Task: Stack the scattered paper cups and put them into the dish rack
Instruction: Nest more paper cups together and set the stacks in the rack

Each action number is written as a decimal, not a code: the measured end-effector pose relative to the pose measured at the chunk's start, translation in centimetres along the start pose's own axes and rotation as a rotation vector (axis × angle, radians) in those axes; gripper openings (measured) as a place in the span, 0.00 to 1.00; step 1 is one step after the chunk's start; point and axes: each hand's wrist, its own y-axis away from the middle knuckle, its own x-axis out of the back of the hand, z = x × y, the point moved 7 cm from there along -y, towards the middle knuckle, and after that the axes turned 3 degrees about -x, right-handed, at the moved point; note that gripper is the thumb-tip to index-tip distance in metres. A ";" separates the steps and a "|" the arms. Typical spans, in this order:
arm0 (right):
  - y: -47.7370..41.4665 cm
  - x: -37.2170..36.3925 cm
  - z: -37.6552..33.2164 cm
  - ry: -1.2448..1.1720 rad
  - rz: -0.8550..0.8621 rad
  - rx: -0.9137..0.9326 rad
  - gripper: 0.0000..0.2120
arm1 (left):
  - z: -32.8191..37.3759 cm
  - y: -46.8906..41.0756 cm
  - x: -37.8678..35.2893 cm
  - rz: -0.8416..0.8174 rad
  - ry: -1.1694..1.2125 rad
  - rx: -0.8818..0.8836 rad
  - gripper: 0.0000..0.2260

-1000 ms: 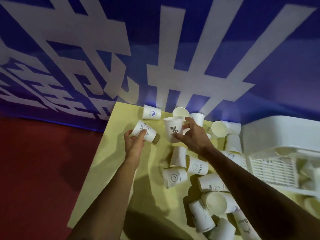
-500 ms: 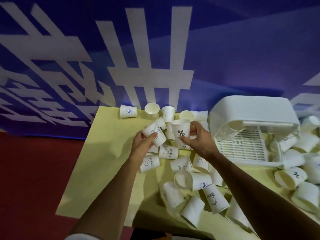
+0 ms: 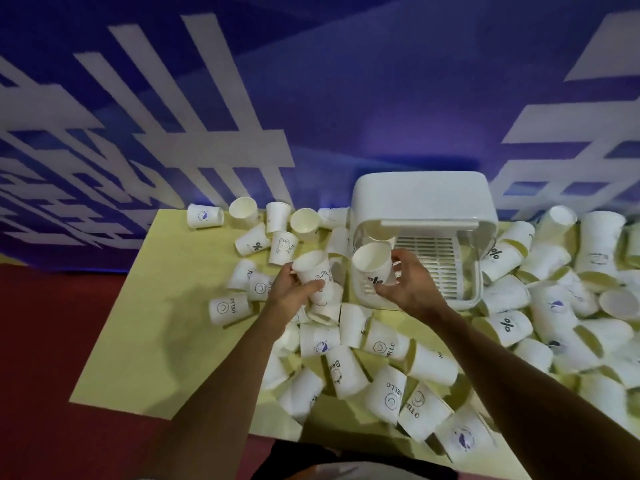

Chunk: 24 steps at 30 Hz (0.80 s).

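Each hand had its own cup, both lifted clear of the desk (image 3: 131, 323). The left hand (image 3: 289, 292) had its grip wrapped around the bear cup (image 3: 313, 271), mouth tilted up and a bit to the left. The right hand (image 3: 405, 285) pinched the percent cup (image 3: 372, 266) with fingers on its far side and thumb underneath, open mouth facing up toward the camera. The two cups sat side by side with a small gap, bear cup on the left, long axes roughly parallel. My guess was that one had to drop into the other next, so lining up bottom over mouth mattered most. The dish rack (image 3: 422, 199) sat just behind the right hand, clearly nearer to it. Loads of loose cups (image 3: 381, 393) lay all over the desk.
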 end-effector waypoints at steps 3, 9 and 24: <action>-0.8 0.2 1.8 -0.012 0.003 -0.018 0.31 | 0.2 -0.5 -1.3 -0.044 -0.069 0.015 0.26; -2.0 -0.9 3.6 -0.019 -0.021 -0.004 0.32 | -0.7 -1.6 -2.1 -0.096 -0.165 0.047 0.24; -3.0 -2.5 5.9 0.021 -0.099 -0.075 0.42 | -1.2 -3.1 -3.4 -0.141 -0.155 0.010 0.26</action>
